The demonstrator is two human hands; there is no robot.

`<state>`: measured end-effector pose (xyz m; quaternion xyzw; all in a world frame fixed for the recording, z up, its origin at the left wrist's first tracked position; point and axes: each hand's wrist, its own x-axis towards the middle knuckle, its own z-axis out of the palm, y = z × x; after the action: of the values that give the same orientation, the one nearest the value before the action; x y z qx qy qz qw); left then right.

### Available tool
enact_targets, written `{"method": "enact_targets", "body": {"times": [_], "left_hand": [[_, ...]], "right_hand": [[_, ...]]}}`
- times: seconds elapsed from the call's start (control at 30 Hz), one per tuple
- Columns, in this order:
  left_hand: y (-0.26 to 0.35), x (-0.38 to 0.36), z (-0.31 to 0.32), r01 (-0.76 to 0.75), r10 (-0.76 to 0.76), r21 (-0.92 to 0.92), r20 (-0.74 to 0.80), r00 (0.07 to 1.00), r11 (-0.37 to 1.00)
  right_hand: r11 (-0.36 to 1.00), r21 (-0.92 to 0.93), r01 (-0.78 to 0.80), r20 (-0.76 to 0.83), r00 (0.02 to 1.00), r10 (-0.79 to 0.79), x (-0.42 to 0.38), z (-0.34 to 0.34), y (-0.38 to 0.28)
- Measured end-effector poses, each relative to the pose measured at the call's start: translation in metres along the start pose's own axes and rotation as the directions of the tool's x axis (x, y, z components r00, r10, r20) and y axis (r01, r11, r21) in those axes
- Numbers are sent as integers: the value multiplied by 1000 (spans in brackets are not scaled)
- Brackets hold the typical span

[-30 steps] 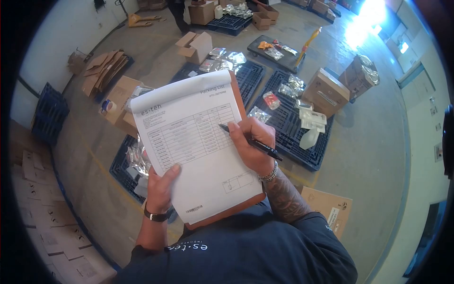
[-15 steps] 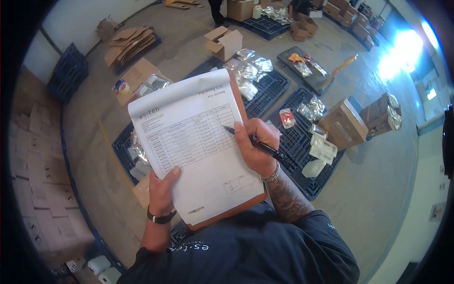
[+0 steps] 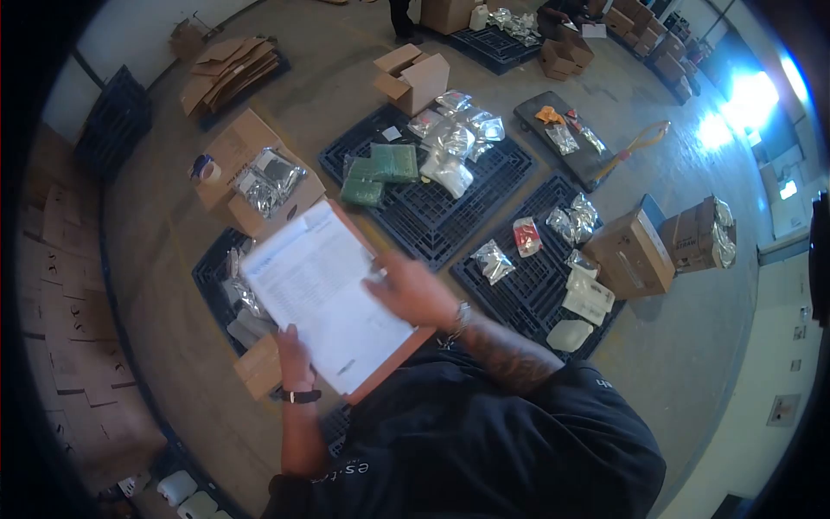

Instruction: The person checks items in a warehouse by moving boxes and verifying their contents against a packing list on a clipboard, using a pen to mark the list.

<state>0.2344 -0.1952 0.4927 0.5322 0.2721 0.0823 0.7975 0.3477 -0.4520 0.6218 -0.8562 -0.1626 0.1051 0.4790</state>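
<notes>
My left hand point(image 3: 296, 355) grips the lower left edge of a brown clipboard point(image 3: 399, 352), thumb over the white printed sheets point(image 3: 324, 298). Across the sheets' right side lies my right hand point(image 3: 411, 290), blurred, its fingers curled; what they hold is too smeared to make out. The print is blurred too. Beyond the clipboard, green packs point(image 3: 393, 163) and silver bags point(image 3: 450, 138) rest on a dark pallet point(image 3: 424, 227).
An open carton point(image 3: 413, 80) stands behind the silver bags. At left, a carton point(image 3: 238, 143) carries silver packs and a tape roll point(image 3: 206, 169). On the right are a flat trolley point(image 3: 575, 143), another pallet point(image 3: 519, 298) and a tall carton point(image 3: 629, 242). People work at the back.
The clipboard has moved left and away from the pallets, uncovering the green packs. My right hand has shifted left with it, and the black pen no longer shows clearly.
</notes>
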Motion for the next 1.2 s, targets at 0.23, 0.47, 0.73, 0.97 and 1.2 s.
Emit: {"method": "enact_targets", "body": {"times": [0.23,0.47,0.73,0.97,1.2], "left_hand": [[16,51,103,70,-72,19,73,995,997],[-32,161,156,202,-150,295,-190,970,934],[-81,296,202,549,-399,353,-416,817,757],[-169,377,202,716,-485,599,-535,692,360],[-245,341,193,844,-549,440,-643,534,305]], "right_hand": [[982,-65,178,260,953,-155,73,48,20],[995,91,-44,22,999,42,273,-49,149],[835,-344,-430,233,822,520,606,-23,639],[712,-558,-426,21,851,525,763,40,863],[578,-659,-482,128,685,717,824,75,897]]}}
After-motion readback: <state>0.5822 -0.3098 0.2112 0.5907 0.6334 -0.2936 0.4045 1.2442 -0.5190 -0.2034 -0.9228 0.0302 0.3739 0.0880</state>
